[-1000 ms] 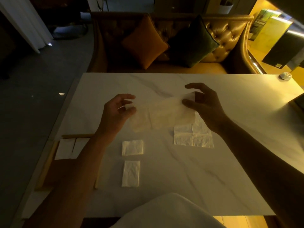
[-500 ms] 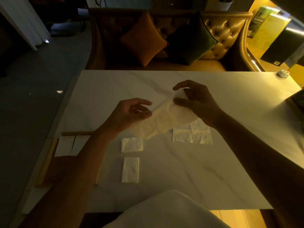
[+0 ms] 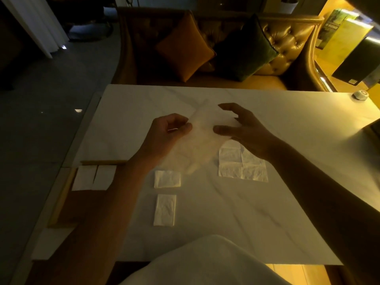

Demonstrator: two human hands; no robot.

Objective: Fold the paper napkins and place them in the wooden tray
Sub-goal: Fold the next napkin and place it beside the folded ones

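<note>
A thin white paper napkin [image 3: 197, 145], blurred, hangs in the air over the white marble table [image 3: 257, 212]. My left hand [image 3: 166, 132] pinches its left part between thumb and fingers. My right hand [image 3: 244, 128] is beside the napkin's right side with thumb and fingers spread apart; no pinch shows. The wooden tray [image 3: 61, 194] lies at the table's left edge, partly under my left forearm, with two folded napkins [image 3: 93, 177] side by side at its far end. Two more folded napkins lie on the table, one squarish [image 3: 167, 178] and one narrow [image 3: 165, 209].
A flat unfolded napkin pile [image 3: 242, 163] lies under my right wrist. A small round object [image 3: 359, 95] sits at the table's far right corner. A tufted sofa [image 3: 287, 42] with an orange and a dark green cushion stands beyond the far edge. White cloth [image 3: 205, 262] covers the near edge.
The hands came together, bringing the stretched napkin's ends toward each other. My right hand's pinch has spread apart, and the napkin now hangs mainly from my left hand.
</note>
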